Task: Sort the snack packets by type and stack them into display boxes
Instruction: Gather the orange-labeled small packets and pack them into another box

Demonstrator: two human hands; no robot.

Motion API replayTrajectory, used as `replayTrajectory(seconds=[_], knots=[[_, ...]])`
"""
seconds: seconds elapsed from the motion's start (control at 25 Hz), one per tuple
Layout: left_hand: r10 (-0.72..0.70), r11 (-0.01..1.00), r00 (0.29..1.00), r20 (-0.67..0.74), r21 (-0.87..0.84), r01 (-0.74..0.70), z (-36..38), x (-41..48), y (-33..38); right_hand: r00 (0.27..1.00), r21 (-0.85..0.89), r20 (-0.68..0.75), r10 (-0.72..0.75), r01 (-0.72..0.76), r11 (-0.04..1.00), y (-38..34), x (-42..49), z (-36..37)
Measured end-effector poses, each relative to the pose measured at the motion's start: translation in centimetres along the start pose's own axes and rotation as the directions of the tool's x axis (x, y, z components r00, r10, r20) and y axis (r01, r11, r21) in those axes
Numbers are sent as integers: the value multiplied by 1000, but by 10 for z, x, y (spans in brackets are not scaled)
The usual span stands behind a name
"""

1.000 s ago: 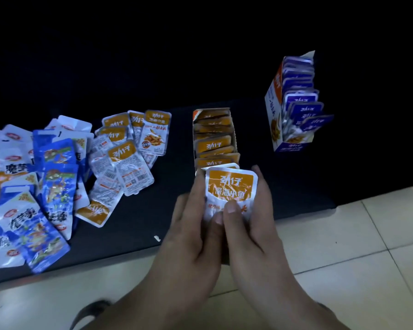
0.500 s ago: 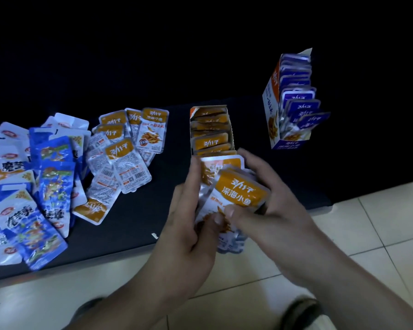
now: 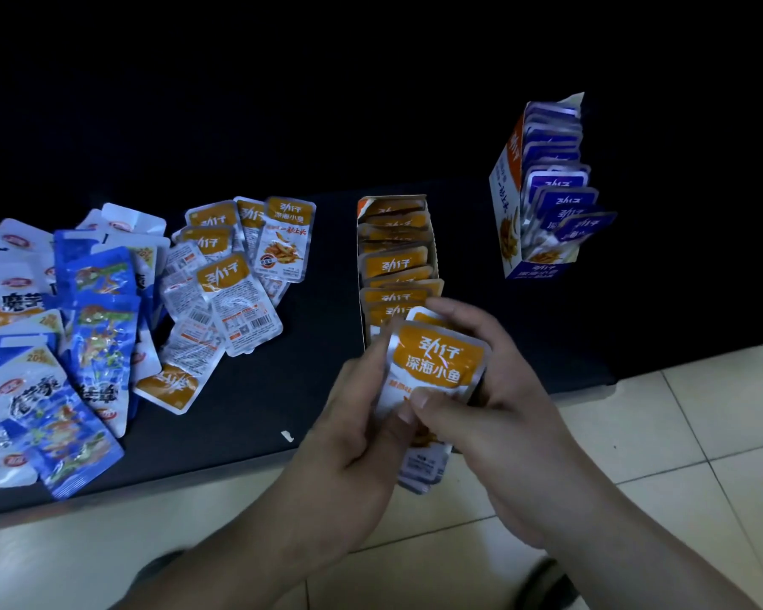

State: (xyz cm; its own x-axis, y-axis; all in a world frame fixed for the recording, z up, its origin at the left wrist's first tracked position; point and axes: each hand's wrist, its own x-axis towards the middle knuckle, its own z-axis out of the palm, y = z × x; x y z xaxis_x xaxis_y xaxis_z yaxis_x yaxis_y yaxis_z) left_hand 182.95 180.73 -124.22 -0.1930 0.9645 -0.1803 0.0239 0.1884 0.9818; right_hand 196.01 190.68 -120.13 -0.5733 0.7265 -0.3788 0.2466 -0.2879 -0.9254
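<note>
Left grip [image 3: 357,416] and right grip [image 3: 498,389] pinch orange foil snack packets [image 3: 437,358]. Light, slippery, I judge: clamp stack edges.

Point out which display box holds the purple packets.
The tall box at far right, standing apart; its packets have purple tops. The other box, in the middle, holds orange ones.

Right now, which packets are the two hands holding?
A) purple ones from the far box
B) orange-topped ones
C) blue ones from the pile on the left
B: the left hand and right hand together grip a small stack of orange-topped packets, just in front of the orange display box.
</note>
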Motion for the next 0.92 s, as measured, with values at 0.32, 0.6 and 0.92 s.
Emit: replayTrajectory(seconds=[0.32, 0.6, 0.92], knots=[[143, 987, 989, -30, 73, -140, -8, 8, -4, 996, -175, 54, -75, 84, 981, -13, 5, -28], [-115, 946, 913, -391, 239, 221, -15, 31, -58, 934, -353, 0, -358, 335, 874, -9, 28, -25], [-117, 959, 942, -314, 209, 189, -15, 36, -62, 871, -817, 132, -473, 366, 446, 36, 47, -16]])
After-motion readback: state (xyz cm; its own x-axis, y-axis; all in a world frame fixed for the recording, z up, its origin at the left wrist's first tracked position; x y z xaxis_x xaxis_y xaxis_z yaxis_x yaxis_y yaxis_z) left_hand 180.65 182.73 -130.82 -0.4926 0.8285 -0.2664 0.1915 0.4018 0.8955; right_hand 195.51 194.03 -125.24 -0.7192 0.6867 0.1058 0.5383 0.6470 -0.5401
